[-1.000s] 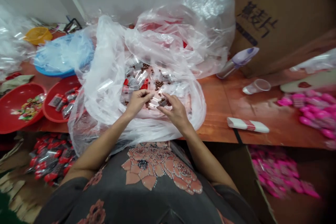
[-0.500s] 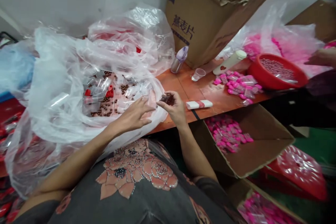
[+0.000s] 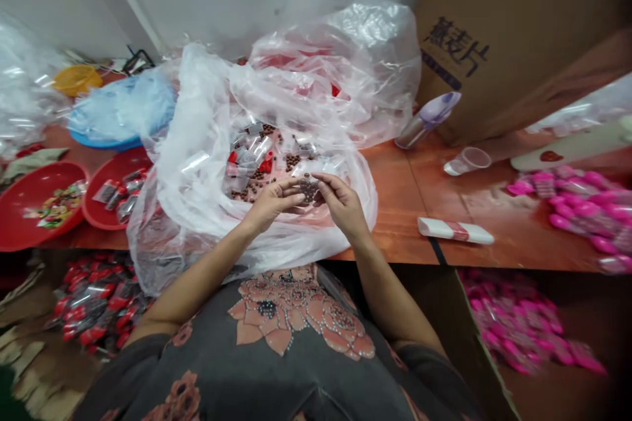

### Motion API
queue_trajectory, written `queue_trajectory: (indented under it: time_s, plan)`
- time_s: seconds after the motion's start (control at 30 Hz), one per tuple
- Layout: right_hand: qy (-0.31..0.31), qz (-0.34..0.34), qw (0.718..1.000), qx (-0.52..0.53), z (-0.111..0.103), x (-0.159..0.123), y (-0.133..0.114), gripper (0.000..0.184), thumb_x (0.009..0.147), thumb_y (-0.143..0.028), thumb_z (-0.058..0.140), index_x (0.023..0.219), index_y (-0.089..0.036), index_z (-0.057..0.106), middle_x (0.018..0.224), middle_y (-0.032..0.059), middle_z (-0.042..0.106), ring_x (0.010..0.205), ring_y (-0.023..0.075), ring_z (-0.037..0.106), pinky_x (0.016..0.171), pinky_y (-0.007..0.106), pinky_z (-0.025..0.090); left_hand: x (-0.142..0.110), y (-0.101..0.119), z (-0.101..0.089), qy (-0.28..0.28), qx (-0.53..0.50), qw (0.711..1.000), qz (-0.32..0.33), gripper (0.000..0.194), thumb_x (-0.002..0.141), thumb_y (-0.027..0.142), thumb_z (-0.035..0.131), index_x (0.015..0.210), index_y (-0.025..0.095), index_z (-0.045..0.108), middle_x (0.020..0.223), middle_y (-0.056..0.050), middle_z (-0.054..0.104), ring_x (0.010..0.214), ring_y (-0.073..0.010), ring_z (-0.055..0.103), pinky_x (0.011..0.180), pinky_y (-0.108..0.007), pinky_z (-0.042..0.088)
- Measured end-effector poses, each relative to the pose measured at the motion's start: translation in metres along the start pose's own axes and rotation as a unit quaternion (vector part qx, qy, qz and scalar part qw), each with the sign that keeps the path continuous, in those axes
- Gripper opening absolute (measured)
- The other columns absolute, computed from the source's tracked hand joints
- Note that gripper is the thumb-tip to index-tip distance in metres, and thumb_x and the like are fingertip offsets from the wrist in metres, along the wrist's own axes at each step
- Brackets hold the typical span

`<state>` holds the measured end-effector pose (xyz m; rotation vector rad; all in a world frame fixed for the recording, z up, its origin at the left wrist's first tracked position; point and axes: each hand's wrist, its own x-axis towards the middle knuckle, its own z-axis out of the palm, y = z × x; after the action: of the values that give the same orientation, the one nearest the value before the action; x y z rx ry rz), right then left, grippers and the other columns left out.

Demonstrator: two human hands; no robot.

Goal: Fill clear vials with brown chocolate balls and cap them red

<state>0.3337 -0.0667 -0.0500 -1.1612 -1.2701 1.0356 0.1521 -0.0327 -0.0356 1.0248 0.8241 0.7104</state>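
Note:
A small clear container of brown balls [image 3: 309, 191] is held up in front of me between both hands. My left hand [image 3: 277, 204] pinches it from the left, thumb and fingers closed. From the right, my right hand [image 3: 342, 205] grips its other side with thumb and fingertips. Whether the container has a lid on cannot be made out. Just beyond the hands lies an opened white plastic bag [image 3: 197, 171], spread on the table. Inside it are loose brown balls [image 3: 292, 162], clear containers [image 3: 257, 148] and a few red caps [image 3: 266, 163].
Red bowls [image 3: 91, 207] and a blue basin [image 3: 106, 143] stand to the left. Red-capped packs [image 3: 99, 302] fill the space below. On the right are a bottle [image 3: 427, 120], a plastic cup [image 3: 467, 161], a white roll [image 3: 454, 230], a tall carton [image 3: 513, 39] and pink-capped pieces [image 3: 587, 200].
My view has swung left. My left hand, apart and spread before, has come over to the container and now grips it together with my right hand, which has moved left over the bag.

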Motion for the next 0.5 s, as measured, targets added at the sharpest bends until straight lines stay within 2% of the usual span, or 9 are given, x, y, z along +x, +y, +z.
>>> queue_trajectory:
  time_s: [0.1,0.23,0.37,0.5]
  plan:
    - [-0.022,-0.009,1.0,0.004,0.01,0.008,-0.001,0.029,0.094,-0.043,0.057,0.116,-0.027,0.067,0.097,0.001,0.068,0.071,0.0105,0.062,0.068,0.028,0.057,-0.008,0.005,-0.011,0.023,-0.006,0.999,0.028,0.046,0.073,0.027,0.08,0.118,0.019,0.07,0.114,-0.009,0.074,0.094,-0.0211,0.072,0.076,-0.029,0.06]
    - [-0.015,0.004,1.0,-0.002,0.014,0.023,0.005,0.03,0.095,-0.04,0.055,0.12,-0.027,0.064,0.104,0.0031,0.067,0.073,0.0104,0.062,0.068,0.028,0.057,-0.017,0.012,-0.027,0.057,-0.021,0.996,0.058,0.042,0.075,0.027,0.08,0.116,0.021,0.071,0.114,-0.007,0.074,0.097,-0.0207,0.071,0.078,-0.031,0.061]
    - [-0.017,0.012,0.998,-0.057,0.016,0.042,0.023,0.03,0.093,-0.037,0.056,0.119,-0.026,0.064,0.109,0.0045,0.066,0.076,0.0121,0.063,0.069,0.03,0.056,-0.019,0.017,-0.049,0.113,-0.013,0.991,0.067,0.045,0.073,0.028,0.081,0.116,0.018,0.07,0.113,-0.009,0.074,0.095,-0.0208,0.071,0.076,-0.031,0.062]
    - [-0.06,-0.029,0.989,-0.134,0.021,0.057,0.04,0.027,0.094,-0.034,0.052,0.115,-0.026,0.067,0.11,0.0056,0.066,0.087,0.0169,0.065,0.078,0.035,0.056,-0.016,0.018,-0.073,0.144,-0.005,0.986,0.083,0.05,0.072,0.029,0.082,0.118,0.017,0.068,0.115,-0.01,0.073,0.096,-0.0199,0.071,0.076,-0.029,0.062]
